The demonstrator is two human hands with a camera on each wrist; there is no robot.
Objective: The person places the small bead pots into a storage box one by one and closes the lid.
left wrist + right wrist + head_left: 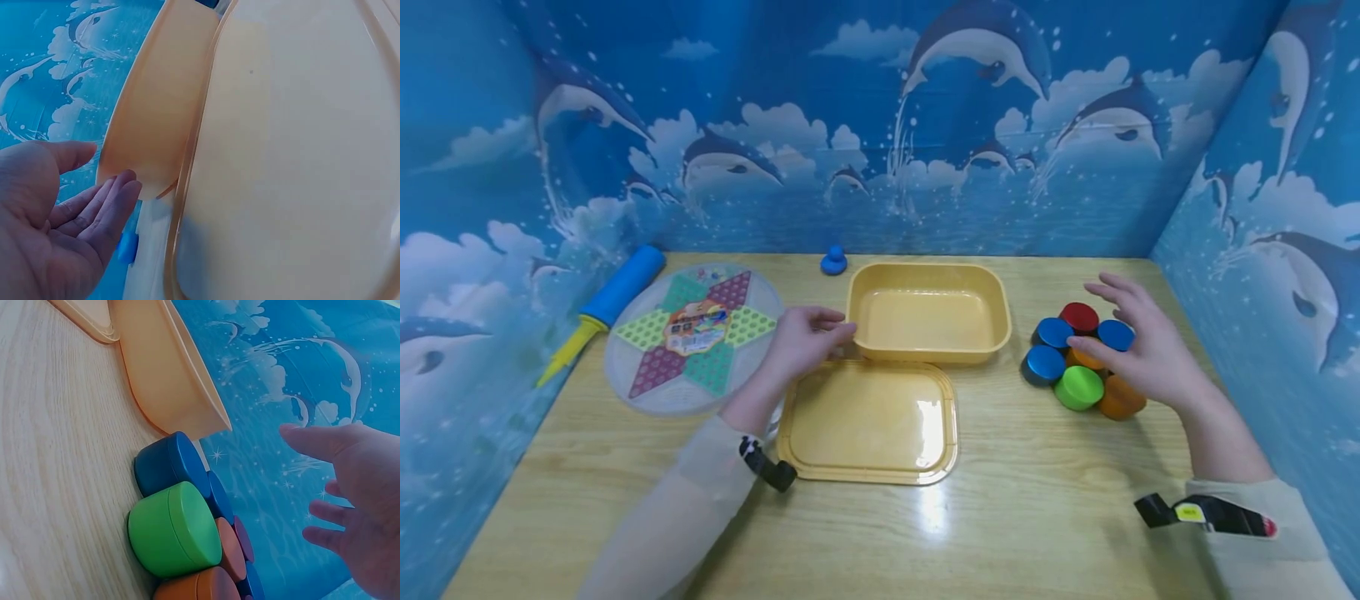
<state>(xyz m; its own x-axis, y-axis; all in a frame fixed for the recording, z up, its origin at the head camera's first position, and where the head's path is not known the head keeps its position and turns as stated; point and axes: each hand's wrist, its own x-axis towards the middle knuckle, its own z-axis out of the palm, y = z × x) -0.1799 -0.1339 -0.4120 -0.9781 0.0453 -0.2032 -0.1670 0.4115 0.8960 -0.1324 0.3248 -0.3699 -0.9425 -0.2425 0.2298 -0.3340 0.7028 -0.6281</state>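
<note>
In the immediate foreground, the pale left sleeve (662,508) and right sleeve (1270,546) are seen to enter from below, a left wrist mount (771,469) and a right wrist mount (1225,515), both black, being worn near the cuffs. The left hand (803,340) is placed beside the left end of the deep yellow box (930,312), which is set with its mouth uppermost on the bench (1022,500). The grip of this hand is relaxed: thumb and fingers are parted, and nothing is enclosed by them; whether the box is touched by the fingertips cannot be told. Just in front of the box, a shallow yellow lid (865,425) is laid flat.

The right hand (1150,358) is held above a cluster of round canisters (1081,362), its grip spread wide and nothing taken up; in the right-wrist view, a gap is shown between fingers and canisters. Three blue, two orange, one red and one green are distinguished, the green canister (1079,389) being situated at the near side and the red canister (1079,317) at the far side.

To the left, a round star-patterned board (696,327) is accompanied by a blue-and-yellow pump-like tool (610,302). Behind the box's left corner, a small blue figure (833,262) is placed before the dolphin-printed backdrop (850,100).
</note>
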